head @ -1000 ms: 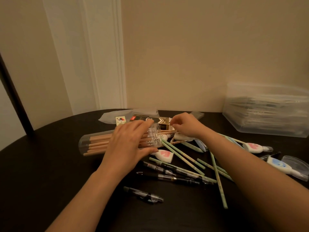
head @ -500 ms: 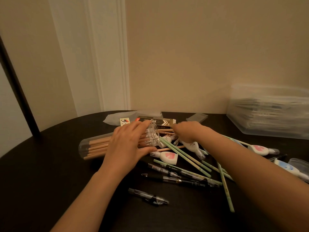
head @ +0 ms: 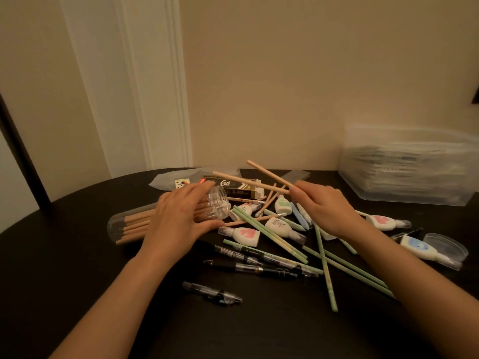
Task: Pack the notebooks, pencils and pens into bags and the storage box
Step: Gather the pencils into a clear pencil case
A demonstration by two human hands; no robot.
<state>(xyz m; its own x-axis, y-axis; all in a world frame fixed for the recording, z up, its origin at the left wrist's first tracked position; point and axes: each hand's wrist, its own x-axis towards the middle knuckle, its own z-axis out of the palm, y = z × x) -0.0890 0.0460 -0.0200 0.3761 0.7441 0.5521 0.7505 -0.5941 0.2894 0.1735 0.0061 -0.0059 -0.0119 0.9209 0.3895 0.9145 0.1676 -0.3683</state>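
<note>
Our left hand (head: 178,221) wraps round the open end of a clear round plastic tube (head: 116,226) lying on the dark worktop (head: 77,281). Our right hand (head: 324,206) pinches two light brown wooden pencils (head: 248,181) in the air. A clear plastic storage box (head: 404,193) stands far right, maybe holding notebooks.

Printed on the black and gold carton (head: 234,189): "0.5" inside a circle on the top face, "B-009" along the front side. Red tag at its left end too blurred to read. Small print on the white correction tape dispensers (head: 278,225) and the clear pens (head: 237,253) too fine to read
</note>
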